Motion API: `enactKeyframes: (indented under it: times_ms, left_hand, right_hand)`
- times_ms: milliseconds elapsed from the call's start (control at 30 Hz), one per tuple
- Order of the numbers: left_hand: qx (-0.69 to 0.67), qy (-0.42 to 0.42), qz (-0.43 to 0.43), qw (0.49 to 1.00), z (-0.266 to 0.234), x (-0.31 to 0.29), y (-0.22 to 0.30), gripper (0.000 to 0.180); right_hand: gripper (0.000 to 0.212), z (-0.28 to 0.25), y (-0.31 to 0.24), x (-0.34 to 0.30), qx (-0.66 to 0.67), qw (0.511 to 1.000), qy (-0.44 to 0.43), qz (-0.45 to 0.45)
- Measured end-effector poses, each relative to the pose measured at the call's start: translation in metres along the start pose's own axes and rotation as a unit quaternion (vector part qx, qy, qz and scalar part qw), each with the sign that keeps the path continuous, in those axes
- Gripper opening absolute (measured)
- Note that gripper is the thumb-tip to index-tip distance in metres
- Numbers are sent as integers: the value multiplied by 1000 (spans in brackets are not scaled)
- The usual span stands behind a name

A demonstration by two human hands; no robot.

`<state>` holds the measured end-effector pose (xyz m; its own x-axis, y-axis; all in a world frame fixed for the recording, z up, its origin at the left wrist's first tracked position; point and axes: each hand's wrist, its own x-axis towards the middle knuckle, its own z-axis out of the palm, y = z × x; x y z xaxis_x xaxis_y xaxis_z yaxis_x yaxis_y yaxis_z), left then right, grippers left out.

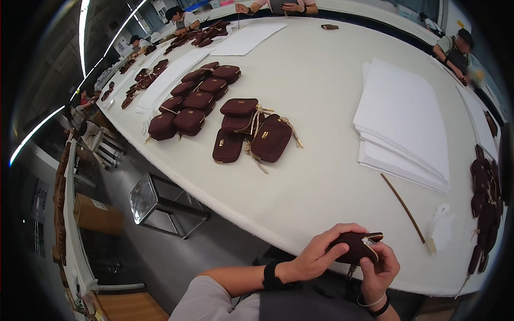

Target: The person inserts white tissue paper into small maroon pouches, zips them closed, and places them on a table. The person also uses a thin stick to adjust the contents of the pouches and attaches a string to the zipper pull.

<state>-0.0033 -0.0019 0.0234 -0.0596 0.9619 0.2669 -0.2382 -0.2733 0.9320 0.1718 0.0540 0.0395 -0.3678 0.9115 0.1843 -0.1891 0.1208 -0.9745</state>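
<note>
Above the table's near edge, I hold a small dark maroon zip pouch [350, 247] between both hands. My left hand [317, 255] is wrapped round its left side, thumb on the front. At the right end, the thumb and fingers of my right hand [380, 270] grip the pouch beside its gold zip, which is partly undone. Something whitish shows inside the gap. A cord pull hangs below the pouch. Farther off lies a small group of maroon pouches [272, 140] with beige cord pulls, beside a larger cluster of similar pouches [198, 100].
White sheets [401, 115] are stacked on the white table [300, 198]. A thin brown stick [402, 206] and a crumpled white piece [440, 227] lie right. More maroon pouches [484, 187] line the right edge. A metal stool [147, 198] stands left. Several people work around the table.
</note>
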Motion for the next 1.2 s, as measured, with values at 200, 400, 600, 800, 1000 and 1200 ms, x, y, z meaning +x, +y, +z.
enactKeyframes:
  times_ms: [200, 400, 600, 800, 1000, 1200]
  left_hand:
    - [-49, -17, 61, 997, -5, 7, -15, 34]
    - [43, -23, 120, 992, -20, 10, -13, 40]
    - [76, -18, 102, 992, -23, 10, -12, 41]
    - [76, -12, 74, 994, -22, 6, -9, 45]
    - [40, -51, 86, 994, -29, 0, -21, 41]
    - [74, -9, -69, 995, -22, -16, -18, 60]
  right_hand:
    - [27, -3, 4, 8, -129, 982, -91, -103]
    - [36, 2, -6, 16, -144, 968, -170, -114]
    - [48, -2, -5, 18, -112, 961, -224, -115]
    - [55, -4, -7, 16, -129, 955, -259, -58]
    - [62, -8, -11, 23, -91, 933, -347, -17]
    - [52, -9, -12, 53, -160, 912, -376, -36]
